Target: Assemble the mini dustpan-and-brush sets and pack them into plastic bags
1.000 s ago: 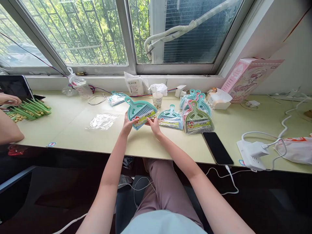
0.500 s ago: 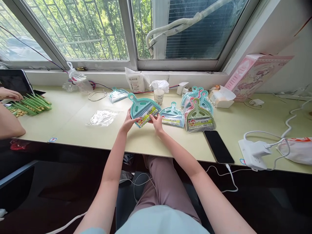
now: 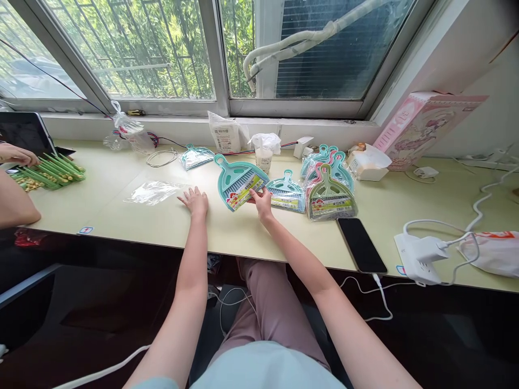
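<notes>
And there it goes: our left hand (image 3: 194, 201) has just come off the teal dustpan set (image 3: 238, 183)! It's fully released now, lying open on the table (image 3: 227, 235) with the fingers spread, just left of the pack. That leaves our right hand (image 3: 261, 202) working alone, its fingertips pinching the lower right edge of the set, so one hand now carries the whole pack. The set stays tilted in front of us, handle pointing up and to the left, with the brush and yellow-green label facing our way. From this angle, we can't tell whether its lower edge is touching the table.

Right beside it, almost at our right hand, lies a second packaged teal dustpan (image 3: 286, 193). Next along is an olive-green dustpan (image 3: 330, 197) in its wrapping, with a heap of packaged dustpans (image 3: 326, 165) just behind. To the left of our open hand, a loose clear plastic bag (image 3: 154, 192) lies flat, well within reach. Over on the right sits a black smartphone (image 3: 360, 246), and at the far left, a co-worker's hand (image 3: 16, 155) rests beside a bundle of green sticks (image 3: 52, 170).
</notes>
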The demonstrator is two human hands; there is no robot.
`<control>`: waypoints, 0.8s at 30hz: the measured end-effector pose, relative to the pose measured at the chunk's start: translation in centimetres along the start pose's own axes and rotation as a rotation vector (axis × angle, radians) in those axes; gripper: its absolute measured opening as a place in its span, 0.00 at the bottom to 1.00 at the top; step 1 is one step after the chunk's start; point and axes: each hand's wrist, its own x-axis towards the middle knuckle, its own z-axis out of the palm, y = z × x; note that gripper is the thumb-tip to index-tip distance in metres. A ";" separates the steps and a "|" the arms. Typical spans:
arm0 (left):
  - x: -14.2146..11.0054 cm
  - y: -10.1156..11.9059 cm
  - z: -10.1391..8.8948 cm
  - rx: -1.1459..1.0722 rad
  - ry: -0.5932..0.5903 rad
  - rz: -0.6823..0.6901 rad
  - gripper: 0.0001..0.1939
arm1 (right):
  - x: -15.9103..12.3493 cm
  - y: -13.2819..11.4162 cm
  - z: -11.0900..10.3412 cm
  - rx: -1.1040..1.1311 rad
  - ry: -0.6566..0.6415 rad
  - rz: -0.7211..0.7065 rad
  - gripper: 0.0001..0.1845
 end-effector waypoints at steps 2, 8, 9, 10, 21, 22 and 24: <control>-0.2 0.1 0.0 0.059 -0.038 -0.005 0.26 | 0.0 -0.2 -0.1 0.000 0.005 -0.004 0.30; 0.9 -0.6 -2.0 0.051 0.290 0.135 0.28 | 0.1 -0.2 -0.3 -0.033 -0.004 -0.018 0.28; 1.5 -1.2 -2.4 0.060 0.294 0.091 0.30 | 0.1 -0.2 -0.3 -0.035 -0.007 -0.021 0.27; 2.1 -1.9 -2.7 0.068 0.277 0.019 0.31 | 0.1 -0.2 -0.3 -0.037 -0.009 -0.021 0.27; 1.9 -1.5 -2.2 0.061 0.018 0.067 0.20 | 0.0 0.6 0.7 -0.054 -0.061 -0.012 0.26; 1.6 -1.2 -2.1 0.051 0.012 0.060 0.22 | 0.0 0.6 0.7 -0.060 -0.065 -0.008 0.26; 1.3 -0.8 -1.8 0.039 0.028 0.068 0.29 | -0.1 0.8 0.6 -0.073 -0.070 -0.007 0.25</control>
